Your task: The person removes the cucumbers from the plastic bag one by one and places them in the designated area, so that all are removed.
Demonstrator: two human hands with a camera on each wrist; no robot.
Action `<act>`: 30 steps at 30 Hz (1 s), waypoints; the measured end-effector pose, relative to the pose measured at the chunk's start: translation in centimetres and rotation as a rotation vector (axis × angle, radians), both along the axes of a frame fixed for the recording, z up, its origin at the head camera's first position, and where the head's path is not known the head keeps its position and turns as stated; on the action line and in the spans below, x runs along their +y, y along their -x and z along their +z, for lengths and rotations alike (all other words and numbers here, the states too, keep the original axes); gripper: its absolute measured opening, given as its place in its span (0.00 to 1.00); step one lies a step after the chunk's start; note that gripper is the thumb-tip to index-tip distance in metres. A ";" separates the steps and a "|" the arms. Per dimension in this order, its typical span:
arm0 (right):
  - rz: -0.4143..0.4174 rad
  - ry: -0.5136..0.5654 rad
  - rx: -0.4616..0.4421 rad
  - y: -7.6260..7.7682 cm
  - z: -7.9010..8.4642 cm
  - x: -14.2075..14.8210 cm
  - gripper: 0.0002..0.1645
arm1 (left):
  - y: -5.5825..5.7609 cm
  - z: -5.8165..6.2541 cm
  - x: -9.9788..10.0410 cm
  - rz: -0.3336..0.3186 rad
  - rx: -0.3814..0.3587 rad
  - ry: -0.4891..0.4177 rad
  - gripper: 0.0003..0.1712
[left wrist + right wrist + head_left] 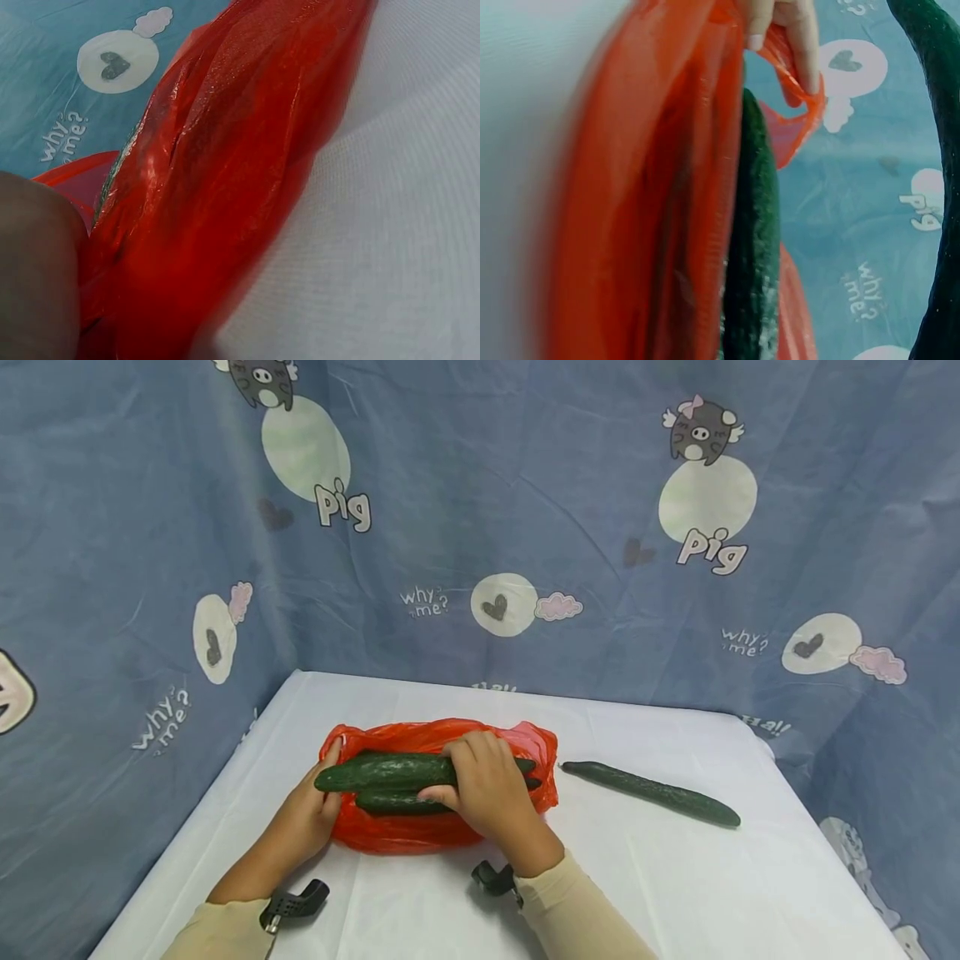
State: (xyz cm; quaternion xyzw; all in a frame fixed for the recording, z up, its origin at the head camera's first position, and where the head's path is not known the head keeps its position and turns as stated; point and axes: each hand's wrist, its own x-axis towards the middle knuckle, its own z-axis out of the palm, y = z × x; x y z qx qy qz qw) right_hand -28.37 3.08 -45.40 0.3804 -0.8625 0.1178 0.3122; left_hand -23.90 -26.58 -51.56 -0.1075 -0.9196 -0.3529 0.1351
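Note:
My right hand (487, 785) grips a long dark green cucumber (382, 772) from above, over the mouth of a red plastic bag (416, 839). This cucumber also runs down the right side of the right wrist view. Beneath it, another cucumber (397, 803) lies in the bag; the bag's walls hide part of the contents. At the bag's left end, my left hand (303, 810) holds the edge, and its fingers (805, 52) reach by the bag's handle loop in the right wrist view. Red plastic (225, 172) fills much of the left wrist view.
To the right of the bag, a single cucumber (660, 793) lies slanted on the white-covered table (637, 893). A blue printed cloth (420, 468) hangs behind the table and along its sides.

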 end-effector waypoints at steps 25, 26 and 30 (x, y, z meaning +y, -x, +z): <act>-0.082 0.012 0.010 0.8 1.3 3.2 0.38 | -0.3 -0.1 -0.3 0.036 -0.017 -0.037 0.48; -0.090 0.017 0.003 0.8 1.3 3.4 0.38 | -0.3 0.0 -0.3 0.033 -0.017 -0.039 0.48; -0.126 0.035 -0.026 0.6 1.5 4.5 0.38 | 0.0 0.0 -0.1 0.020 -0.013 -0.041 0.48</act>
